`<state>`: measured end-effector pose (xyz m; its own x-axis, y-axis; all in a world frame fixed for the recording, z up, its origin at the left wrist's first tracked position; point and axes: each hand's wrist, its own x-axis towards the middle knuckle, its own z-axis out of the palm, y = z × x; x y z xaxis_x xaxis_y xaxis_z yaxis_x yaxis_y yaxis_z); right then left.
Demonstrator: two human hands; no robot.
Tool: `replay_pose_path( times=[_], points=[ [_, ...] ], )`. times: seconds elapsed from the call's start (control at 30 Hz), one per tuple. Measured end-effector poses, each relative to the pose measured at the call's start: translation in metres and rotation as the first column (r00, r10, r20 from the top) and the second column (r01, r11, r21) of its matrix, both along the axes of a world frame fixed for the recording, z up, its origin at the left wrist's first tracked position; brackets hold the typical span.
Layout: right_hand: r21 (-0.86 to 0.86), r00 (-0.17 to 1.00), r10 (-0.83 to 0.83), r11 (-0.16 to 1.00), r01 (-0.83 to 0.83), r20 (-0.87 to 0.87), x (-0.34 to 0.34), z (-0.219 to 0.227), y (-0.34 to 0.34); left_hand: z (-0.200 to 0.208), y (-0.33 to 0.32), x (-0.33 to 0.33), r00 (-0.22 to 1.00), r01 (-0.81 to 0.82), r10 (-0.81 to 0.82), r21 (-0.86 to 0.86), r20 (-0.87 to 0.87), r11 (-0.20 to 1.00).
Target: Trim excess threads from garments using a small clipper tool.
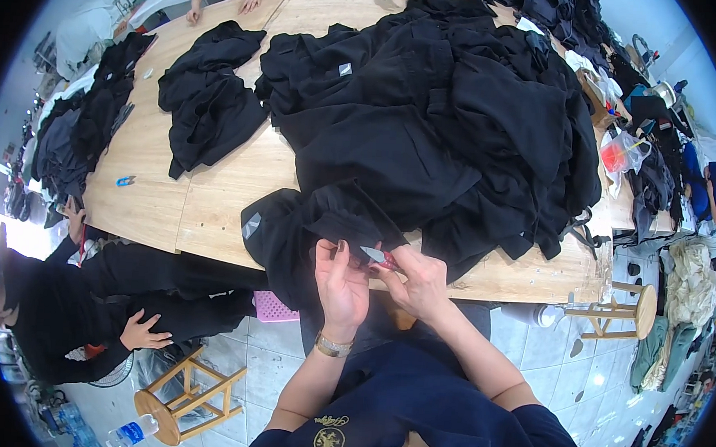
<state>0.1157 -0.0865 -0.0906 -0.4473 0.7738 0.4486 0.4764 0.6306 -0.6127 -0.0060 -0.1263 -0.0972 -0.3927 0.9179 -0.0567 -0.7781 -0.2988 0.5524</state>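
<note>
My right hand is closed around a pair of red-handled thread snips, their pale blades pointing left toward my other hand. My left hand, palm partly up and thumb raised, pinches the edge of a black garment; its other fingers are partly hidden by the cloth. That garment lies over the table's near edge and shows a small pale label at its left. The blades are close to my left fingertips, just above the fabric.
A large heap of black garments covers much of the wooden table. Left of it lies another black garment and blue snips. A co-worker sits at left; wooden stools stand on the floor.
</note>
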Motion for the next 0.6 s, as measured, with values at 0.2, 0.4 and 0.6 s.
replay_pose_path(
  times=[0.2, 0.4, 0.6],
  points=[
    [-0.083, 0.998, -0.028, 0.996, 0.024, -0.054, 0.002, 0.004, 0.001, 0.005, -0.001, 0.001, 0.999, -0.049, 0.049, -0.052, -0.004, 0.997],
    [-0.127, 1.0, 0.001, 0.992, -0.002, -0.009, 0.003, 0.011, 0.002, 0.003, -0.001, 0.002, 0.997, -0.052, 0.048, -0.068, -0.059, 0.996],
    [-0.098, 0.999, 0.035, 0.995, -0.034, 0.003, 0.004, 0.013, 0.004, 0.002, -0.002, 0.001, 0.993, -0.051, 0.044, -0.068, -0.112, 0.996]
  ],
)
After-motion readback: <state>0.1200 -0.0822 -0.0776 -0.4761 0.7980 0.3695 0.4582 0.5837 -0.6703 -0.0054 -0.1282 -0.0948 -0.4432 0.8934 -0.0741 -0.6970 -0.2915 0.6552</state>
